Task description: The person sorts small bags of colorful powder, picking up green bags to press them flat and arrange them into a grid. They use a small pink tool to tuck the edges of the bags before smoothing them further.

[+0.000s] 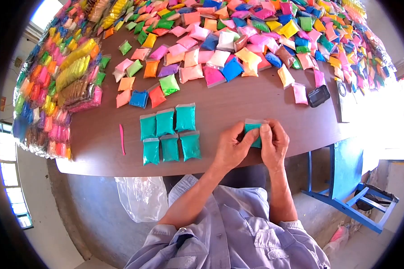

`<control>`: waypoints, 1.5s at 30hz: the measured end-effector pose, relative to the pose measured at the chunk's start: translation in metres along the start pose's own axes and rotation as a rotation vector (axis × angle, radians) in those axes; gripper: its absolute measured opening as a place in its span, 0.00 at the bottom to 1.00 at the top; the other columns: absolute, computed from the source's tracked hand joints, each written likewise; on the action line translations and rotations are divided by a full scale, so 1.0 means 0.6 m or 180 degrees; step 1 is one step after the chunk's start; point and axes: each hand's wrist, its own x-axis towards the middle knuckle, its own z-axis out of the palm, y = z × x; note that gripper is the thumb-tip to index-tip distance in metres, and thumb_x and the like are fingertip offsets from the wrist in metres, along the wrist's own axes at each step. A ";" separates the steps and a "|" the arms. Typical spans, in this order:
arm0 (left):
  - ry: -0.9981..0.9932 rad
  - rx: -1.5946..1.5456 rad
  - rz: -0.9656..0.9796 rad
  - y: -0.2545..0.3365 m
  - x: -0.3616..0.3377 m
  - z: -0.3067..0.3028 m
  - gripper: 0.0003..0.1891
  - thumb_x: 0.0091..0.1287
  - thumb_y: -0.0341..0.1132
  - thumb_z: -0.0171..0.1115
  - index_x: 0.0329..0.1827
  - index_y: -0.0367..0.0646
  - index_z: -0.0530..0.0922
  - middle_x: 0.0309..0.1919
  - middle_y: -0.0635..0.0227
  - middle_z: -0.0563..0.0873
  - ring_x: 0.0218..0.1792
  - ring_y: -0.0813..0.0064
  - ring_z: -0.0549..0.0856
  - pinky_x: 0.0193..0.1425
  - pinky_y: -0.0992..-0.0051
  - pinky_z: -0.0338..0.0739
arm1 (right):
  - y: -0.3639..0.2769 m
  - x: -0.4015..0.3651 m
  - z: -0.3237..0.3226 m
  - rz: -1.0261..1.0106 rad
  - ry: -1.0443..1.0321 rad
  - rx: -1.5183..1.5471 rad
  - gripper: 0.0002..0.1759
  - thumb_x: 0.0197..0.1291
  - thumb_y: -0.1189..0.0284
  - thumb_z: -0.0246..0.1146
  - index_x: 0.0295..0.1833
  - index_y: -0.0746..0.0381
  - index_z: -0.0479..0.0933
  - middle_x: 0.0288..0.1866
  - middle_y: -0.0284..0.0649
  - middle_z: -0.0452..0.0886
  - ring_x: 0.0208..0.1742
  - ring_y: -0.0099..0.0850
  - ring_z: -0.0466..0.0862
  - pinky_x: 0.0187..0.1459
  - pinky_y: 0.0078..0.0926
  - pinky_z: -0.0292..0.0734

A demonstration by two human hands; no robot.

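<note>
Between my two hands, just above the table's near edge, is a small clear packet of teal clay-like material [254, 127]. My left hand [233, 145] grips its left side, thumb across the front. On the other side my right hand [274, 141] pinches it with the thumb and curled fingers. To the left of my hands, several similar teal packets [169, 149] lie flat in two neat rows. A thin pink plastic tool [122, 140] rests further left on the brown table [238, 103].
A large heap of colourful packets [238, 45] covers the table's far side. Stacked bundled packets [78, 67] stand at the left. A black plastic case [319, 96] lies at the right. Below the table are a clear plastic bag [141, 197] and a blue stool [345, 172].
</note>
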 end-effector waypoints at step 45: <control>-0.0134 -0.0355 -0.0600 0.019 0.003 -0.002 0.12 0.76 0.31 0.70 0.57 0.33 0.83 0.39 0.71 0.89 0.36 0.86 0.84 0.40 0.81 0.80 | 0.001 0.000 0.000 0.0130 -0.0037 -0.0213 0.16 0.78 0.64 0.65 0.52 0.68 0.82 0.37 0.33 0.84 0.40 0.19 0.79 0.43 0.22 0.77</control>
